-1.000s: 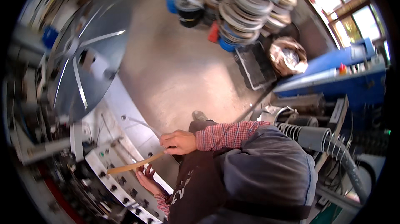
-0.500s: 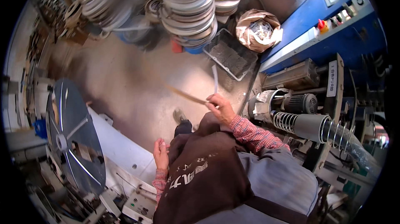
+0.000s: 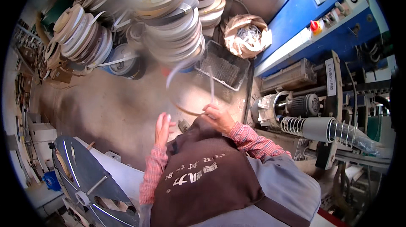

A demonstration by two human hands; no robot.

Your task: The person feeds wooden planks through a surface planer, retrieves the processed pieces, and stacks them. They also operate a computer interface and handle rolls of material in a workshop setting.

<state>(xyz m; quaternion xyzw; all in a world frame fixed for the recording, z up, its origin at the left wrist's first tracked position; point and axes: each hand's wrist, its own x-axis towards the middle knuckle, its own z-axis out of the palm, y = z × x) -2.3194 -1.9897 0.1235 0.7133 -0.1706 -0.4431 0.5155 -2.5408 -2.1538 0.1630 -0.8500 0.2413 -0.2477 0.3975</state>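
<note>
Pinched in my right hand (image 3: 217, 118) is a thin, pale strip of edge banding (image 3: 212, 85). A short end stands up above the fingers. The longer part curves out to the left and upward in a loop, smeared by motion. My left hand (image 3: 161, 129) is raised beside the loop, fingers stretched out with nothing in them. It appears close to the strip but apart from it. Ahead of both hands stands a tall stack of banding rolls (image 3: 173, 32).
More rolls (image 3: 82, 36) are piled at the far left, beside a blue bucket (image 3: 124, 62). A black crate (image 3: 224, 64) and a paper sack (image 3: 246, 35) stand ahead. Machinery with a motor (image 3: 305, 105) and a blue cabinet (image 3: 292, 24) line the right; a dark reel disc (image 3: 91, 180) is at lower left.
The strip has swung from a nearly straight line into an upward loop. My left hand has risen toward it. The view has shifted, so the reel disc sits lower.
</note>
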